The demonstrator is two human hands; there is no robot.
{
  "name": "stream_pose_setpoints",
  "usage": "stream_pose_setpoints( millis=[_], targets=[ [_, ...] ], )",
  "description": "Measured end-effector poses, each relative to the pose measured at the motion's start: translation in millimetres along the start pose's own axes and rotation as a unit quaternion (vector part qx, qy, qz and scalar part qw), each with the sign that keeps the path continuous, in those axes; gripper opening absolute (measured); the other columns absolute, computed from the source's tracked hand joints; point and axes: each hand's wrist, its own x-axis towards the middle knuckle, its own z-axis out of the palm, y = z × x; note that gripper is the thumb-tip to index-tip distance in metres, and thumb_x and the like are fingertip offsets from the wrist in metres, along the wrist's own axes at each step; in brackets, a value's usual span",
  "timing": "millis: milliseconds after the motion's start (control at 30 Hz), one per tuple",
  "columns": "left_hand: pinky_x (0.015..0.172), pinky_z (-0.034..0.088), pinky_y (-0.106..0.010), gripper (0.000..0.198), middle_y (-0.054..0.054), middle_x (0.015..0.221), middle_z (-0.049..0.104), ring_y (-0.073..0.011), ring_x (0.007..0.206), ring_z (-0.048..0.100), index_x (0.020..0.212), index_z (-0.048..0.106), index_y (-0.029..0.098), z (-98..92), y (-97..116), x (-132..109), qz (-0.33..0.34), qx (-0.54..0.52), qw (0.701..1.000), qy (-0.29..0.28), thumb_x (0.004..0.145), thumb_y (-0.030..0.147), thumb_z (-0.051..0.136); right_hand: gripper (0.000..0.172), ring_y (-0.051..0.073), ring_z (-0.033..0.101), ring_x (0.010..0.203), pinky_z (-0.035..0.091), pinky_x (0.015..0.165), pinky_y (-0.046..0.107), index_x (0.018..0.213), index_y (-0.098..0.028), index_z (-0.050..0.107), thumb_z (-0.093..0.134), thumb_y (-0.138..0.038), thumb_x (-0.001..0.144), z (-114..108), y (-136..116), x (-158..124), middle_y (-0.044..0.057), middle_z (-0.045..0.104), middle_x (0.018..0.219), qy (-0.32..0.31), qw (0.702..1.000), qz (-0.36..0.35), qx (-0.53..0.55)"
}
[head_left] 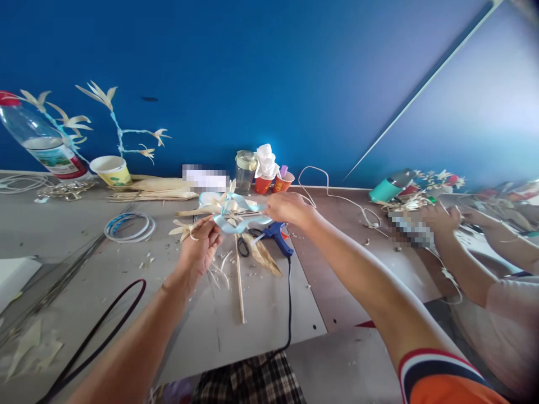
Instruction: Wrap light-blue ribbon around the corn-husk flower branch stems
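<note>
My left hand (201,241) is closed around the stem of a pale, husk-like craft flower (182,229), whose petals stick out on both sides of the fingers. Light blue ribbon (231,227) loops from that stem across to my right hand (290,209), which pinches its far end. Beneath the ribbon lie black-handled scissors (243,247), partly covered. A blue glue gun (275,234) rests just below my right hand, beside a dry husk (265,257). A thin pale stick (240,286) points toward me on the table.
A ribbon roll (129,226) lies left. Behind stand a paper cup (110,170) with a flower branch, a tilted-looking bottle (53,148), a jar (245,171) and red cups (264,184). The glue gun's black cord (289,303) hangs over the front edge. A co-worker's hands (440,221) are at right.
</note>
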Motion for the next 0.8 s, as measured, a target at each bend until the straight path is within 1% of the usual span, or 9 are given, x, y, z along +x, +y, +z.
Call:
stream_pose_setpoints(
  millis=[133,167,333,433,533,600,667,733,800],
  targets=[
    [0.046,0.036,-0.017,0.018,0.007,0.053,0.050,-0.0035,0.044,0.042,0.072,0.057,0.018,1.7,-4,-2,0.001,0.023,1.000,-0.017,0.058,0.018,0.068,0.030,0.021,0.060,0.099,0.045,0.082,0.031,0.106,-0.016,0.067,0.051,-0.031,0.086,-7,-19,7,0.014,0.062,0.113,0.119,0.987,-0.033,0.105],
    [0.046,0.035,-0.017,0.017,0.007,0.053,0.049,-0.0037,0.044,0.042,0.072,0.057,0.019,1.9,-5,-2,0.004,0.028,0.999,-0.015,0.058,0.019,0.068,0.032,0.019,0.060,0.099,0.044,0.083,0.029,0.112,-0.016,0.065,0.052,-0.030,0.086,-6,-24,10,0.012,0.062,0.115,0.125,0.980,-0.043,0.151],
    [0.044,0.033,-0.019,0.014,0.006,0.052,0.048,-0.0049,0.043,0.040,0.070,0.060,0.019,4.3,-4,-4,0.027,0.041,0.999,-0.024,0.060,0.022,0.068,0.050,0.011,0.056,0.067,0.042,0.060,0.022,0.125,-0.010,0.052,0.059,-0.031,0.080,15,-39,16,0.007,0.066,0.095,-0.064,0.935,-0.032,0.348],
    [0.043,0.032,-0.020,0.013,0.006,0.051,0.046,-0.0051,0.043,0.039,0.070,0.061,0.018,5.0,-4,-6,0.037,0.039,0.997,-0.048,0.062,0.024,0.069,0.049,0.009,0.053,0.065,0.040,0.057,0.020,0.122,-0.009,0.053,0.063,-0.019,0.075,29,-47,14,0.004,0.065,0.087,-0.028,0.918,-0.022,0.396],
    [0.043,0.032,-0.019,0.013,0.006,0.052,0.047,-0.0046,0.043,0.040,0.065,0.059,0.018,3.5,-6,-5,0.041,0.039,0.997,-0.057,0.060,0.023,0.070,0.038,0.008,0.049,0.059,0.038,0.055,0.021,0.111,-0.010,0.057,0.062,-0.014,0.073,29,-48,17,0.001,0.060,0.075,0.000,0.889,-0.028,0.458],
    [0.043,0.033,-0.018,0.013,0.006,0.051,0.048,-0.0043,0.043,0.041,0.065,0.059,0.017,2.0,-8,-3,0.033,0.035,0.998,-0.042,0.059,0.022,0.069,0.036,0.007,0.046,0.055,0.036,0.052,0.022,0.110,-0.011,0.057,0.061,-0.016,0.075,22,-39,24,0.002,0.058,0.074,0.015,0.855,-0.019,0.518],
    [0.044,0.034,-0.018,0.016,0.006,0.051,0.050,-0.0047,0.043,0.043,0.071,0.063,0.017,1.1,-8,-1,0.014,0.025,0.999,-0.022,0.057,0.022,0.069,0.039,0.007,0.046,0.054,0.037,0.053,0.023,0.115,-0.012,0.055,0.061,-0.016,0.077,13,-19,33,0.004,0.060,0.080,0.081,0.831,0.011,0.551],
    [0.043,0.035,-0.017,0.023,0.005,0.053,0.053,-0.0054,0.044,0.046,0.078,0.064,0.016,0.9,-7,0,-0.003,0.010,1.000,-0.023,0.057,0.024,0.071,0.038,0.008,0.048,0.056,0.039,0.055,0.025,0.117,-0.010,0.054,0.057,-0.017,0.080,9,7,40,0.006,0.060,0.083,0.155,0.844,0.059,0.510],
    [0.041,0.032,-0.016,0.026,0.004,0.057,0.057,-0.0057,0.046,0.049,0.078,0.063,0.016,1.2,-4,0,-0.007,-0.009,0.999,-0.034,0.055,0.024,0.073,0.034,0.012,0.053,0.063,0.041,0.059,0.028,0.110,-0.010,0.059,0.057,-0.015,0.077,10,33,42,0.009,0.060,0.083,0.209,0.896,0.109,0.375]
  ],
)
